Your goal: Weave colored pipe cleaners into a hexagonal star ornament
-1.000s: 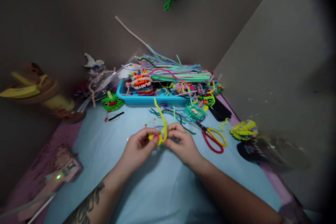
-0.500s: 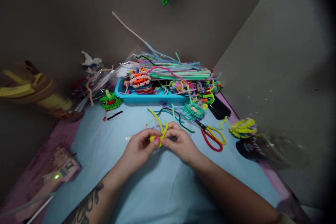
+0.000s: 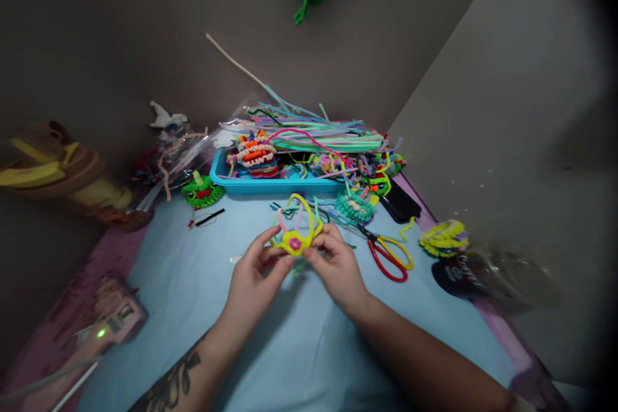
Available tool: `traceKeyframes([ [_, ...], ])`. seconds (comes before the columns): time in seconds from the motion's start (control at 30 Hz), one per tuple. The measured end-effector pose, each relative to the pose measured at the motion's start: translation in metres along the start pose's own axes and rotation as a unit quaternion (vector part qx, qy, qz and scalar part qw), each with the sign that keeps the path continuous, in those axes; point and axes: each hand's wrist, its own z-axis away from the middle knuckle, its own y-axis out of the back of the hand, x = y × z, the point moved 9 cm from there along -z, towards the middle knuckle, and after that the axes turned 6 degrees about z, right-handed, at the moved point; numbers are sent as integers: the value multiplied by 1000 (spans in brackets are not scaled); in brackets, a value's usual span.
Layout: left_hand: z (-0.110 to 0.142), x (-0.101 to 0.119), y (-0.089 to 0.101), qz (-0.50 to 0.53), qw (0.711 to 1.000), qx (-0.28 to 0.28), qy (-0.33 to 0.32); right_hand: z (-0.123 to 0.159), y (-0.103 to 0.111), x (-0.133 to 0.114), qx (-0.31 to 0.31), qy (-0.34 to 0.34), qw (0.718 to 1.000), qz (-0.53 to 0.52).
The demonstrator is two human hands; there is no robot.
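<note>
Between my two hands is a yellow pipe-cleaner piece (image 3: 304, 242) with a pink centre. A yellow loop rises from it, and pink and pale strands show behind. My left hand (image 3: 261, 264) pinches its left side between thumb and fingers. On the other side, my right hand (image 3: 338, 262) grips the right edge near the loop's base. The piece is held above the blue cloth (image 3: 290, 347). Just beyond it lie loose green and blue pipe cleaners (image 3: 323, 207). Scissors (image 3: 389, 254) with one red and one yellow handle rest to the right.
A blue tray (image 3: 280, 187) full of pipe cleaners and fuzzy figures stands at the back. A green figure (image 3: 203, 192) sits left of it, a teal one (image 3: 356, 206) in front. A phone (image 3: 400, 201), a clear cup (image 3: 502, 273) and a pink power strip (image 3: 113, 322) flank the cloth.
The yellow piece has turned so its pink centre faces me, and its strand ends now form an open loop. My hands have spread slightly, and the view has tilted up a little.
</note>
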Motion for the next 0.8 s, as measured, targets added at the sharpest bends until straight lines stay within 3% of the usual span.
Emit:
traceKeyframes([
  [0.13,-1,-7,6,67,996,39,34,4,-7,-7,-25,16,999,22],
  [0.33,-6,-10,13,49,997,48,34,3,18,-17,63,54,993,83],
  [0.5,-4,-10,7,17,999,19,29,0,4,-7,-11,11,998,54],
  [0.67,-4,-10,3,-12,999,0,34,-2,1,1,-22,-33,999,7],
  [0.8,-5,-14,-2,16,998,-30,60,-5,-6,7,-68,-57,996,6],
])
